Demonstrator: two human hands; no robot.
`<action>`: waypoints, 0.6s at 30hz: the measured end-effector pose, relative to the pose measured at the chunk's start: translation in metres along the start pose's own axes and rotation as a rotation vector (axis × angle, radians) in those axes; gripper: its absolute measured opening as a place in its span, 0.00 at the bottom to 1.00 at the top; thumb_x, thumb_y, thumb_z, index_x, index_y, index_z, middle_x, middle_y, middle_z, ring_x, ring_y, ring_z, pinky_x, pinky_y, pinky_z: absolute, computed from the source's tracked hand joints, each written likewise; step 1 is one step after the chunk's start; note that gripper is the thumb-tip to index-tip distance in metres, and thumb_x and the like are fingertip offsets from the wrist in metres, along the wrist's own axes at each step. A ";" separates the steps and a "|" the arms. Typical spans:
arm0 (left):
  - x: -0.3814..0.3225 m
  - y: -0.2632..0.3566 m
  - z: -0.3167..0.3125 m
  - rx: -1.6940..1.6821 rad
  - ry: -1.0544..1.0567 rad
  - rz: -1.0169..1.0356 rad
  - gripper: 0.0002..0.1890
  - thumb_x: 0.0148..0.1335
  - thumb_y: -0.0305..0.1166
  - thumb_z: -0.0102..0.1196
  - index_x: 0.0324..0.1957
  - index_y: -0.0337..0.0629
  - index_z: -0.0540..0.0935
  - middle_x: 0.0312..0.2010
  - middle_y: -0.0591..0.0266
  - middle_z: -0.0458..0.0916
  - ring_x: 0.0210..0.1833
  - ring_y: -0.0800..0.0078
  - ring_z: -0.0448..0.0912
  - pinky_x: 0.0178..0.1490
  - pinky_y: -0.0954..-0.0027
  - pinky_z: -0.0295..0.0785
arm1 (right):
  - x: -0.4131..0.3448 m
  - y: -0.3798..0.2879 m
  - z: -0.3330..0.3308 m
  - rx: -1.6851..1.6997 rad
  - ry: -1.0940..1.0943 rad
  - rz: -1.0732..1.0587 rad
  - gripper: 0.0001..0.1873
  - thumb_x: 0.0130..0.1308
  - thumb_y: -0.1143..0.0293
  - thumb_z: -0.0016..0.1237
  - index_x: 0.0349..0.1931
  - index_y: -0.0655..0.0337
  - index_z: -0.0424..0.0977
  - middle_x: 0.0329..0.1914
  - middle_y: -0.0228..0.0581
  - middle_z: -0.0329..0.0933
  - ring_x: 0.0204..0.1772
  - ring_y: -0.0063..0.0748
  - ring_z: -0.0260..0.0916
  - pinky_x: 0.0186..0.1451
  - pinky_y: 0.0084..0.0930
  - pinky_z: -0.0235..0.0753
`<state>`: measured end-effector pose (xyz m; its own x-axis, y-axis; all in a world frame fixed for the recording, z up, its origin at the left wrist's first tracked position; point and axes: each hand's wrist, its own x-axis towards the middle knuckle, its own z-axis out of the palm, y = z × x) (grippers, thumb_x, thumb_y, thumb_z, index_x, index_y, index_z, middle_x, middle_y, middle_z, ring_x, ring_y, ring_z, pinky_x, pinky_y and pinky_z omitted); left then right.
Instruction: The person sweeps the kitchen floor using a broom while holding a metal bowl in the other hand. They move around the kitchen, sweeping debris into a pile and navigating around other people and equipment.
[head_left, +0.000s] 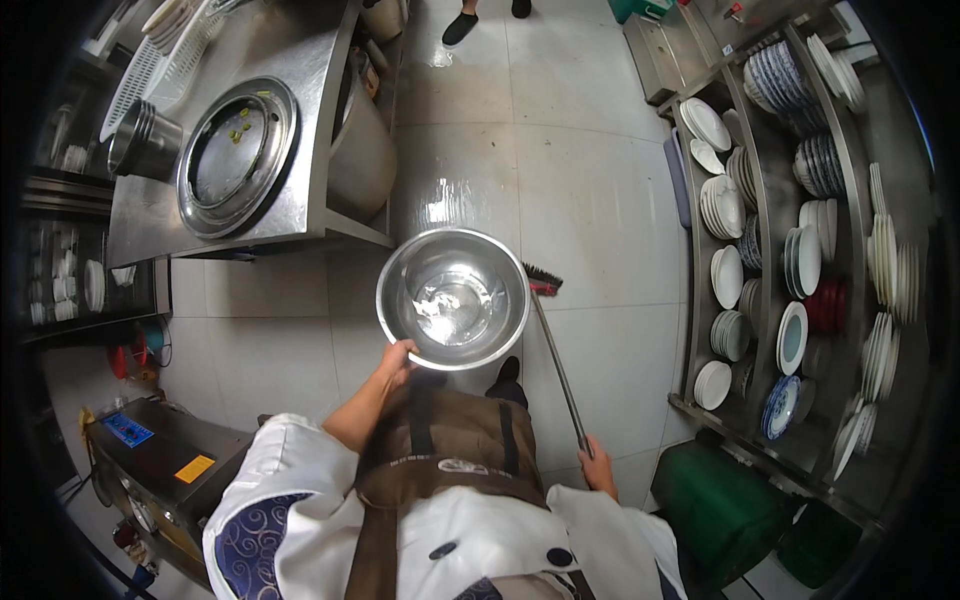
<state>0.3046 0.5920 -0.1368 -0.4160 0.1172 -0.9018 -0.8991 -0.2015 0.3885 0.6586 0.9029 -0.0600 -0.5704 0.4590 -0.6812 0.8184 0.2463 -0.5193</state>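
My left hand (397, 363) grips the near rim of a wide stainless steel basin (453, 298), its thumb over the edge. The basin is held out over the tiled floor, and its inside is shiny; whether it holds a little water I cannot tell. My right hand (597, 465) is closed around the metal handle of a floor brush (559, 367). The handle slopes up and away to the red and black brush head (543, 280), which is beside the basin's right rim and partly hidden by it.
A steel table (289, 202) at the left bears a round metal tray (238, 157) with green scraps. A dish rack (757, 247) stands right, near green bins (712, 510). The floor (450, 165) shines wetly ahead, where another person's shoes (460, 29) show.
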 end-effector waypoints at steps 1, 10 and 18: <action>0.013 -0.007 -0.005 -0.005 0.012 -0.009 0.12 0.37 0.20 0.43 0.31 0.35 0.67 0.25 0.60 0.69 0.25 0.68 0.70 0.24 0.70 0.67 | -0.002 0.010 -0.002 -0.001 0.003 -0.016 0.20 0.53 0.71 0.42 0.49 0.59 0.62 0.16 0.34 0.65 0.15 0.21 0.58 0.17 0.21 0.60; 0.062 -0.066 0.017 -0.079 0.163 -0.029 0.16 0.36 0.19 0.46 0.34 0.34 0.67 0.26 0.59 0.67 0.26 0.69 0.68 0.23 0.72 0.64 | 0.021 0.021 -0.029 -0.187 -0.098 -0.036 0.21 0.52 0.71 0.42 0.49 0.60 0.62 0.35 0.44 0.71 0.37 0.36 0.70 0.40 0.25 0.67; 0.024 -0.086 0.093 -0.254 0.111 -0.037 0.20 0.37 0.16 0.43 0.39 0.36 0.65 0.35 0.56 0.67 0.37 0.62 0.70 0.37 0.62 0.74 | 0.057 0.024 -0.095 -0.187 -0.176 0.003 0.21 0.53 0.71 0.41 0.49 0.61 0.62 0.34 0.46 0.71 0.36 0.38 0.69 0.39 0.25 0.67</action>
<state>0.3588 0.7021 -0.1744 -0.3537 0.0241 -0.9350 -0.8446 -0.4378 0.3082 0.6522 1.0161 -0.0621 -0.5581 0.3082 -0.7704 0.8094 0.4066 -0.4237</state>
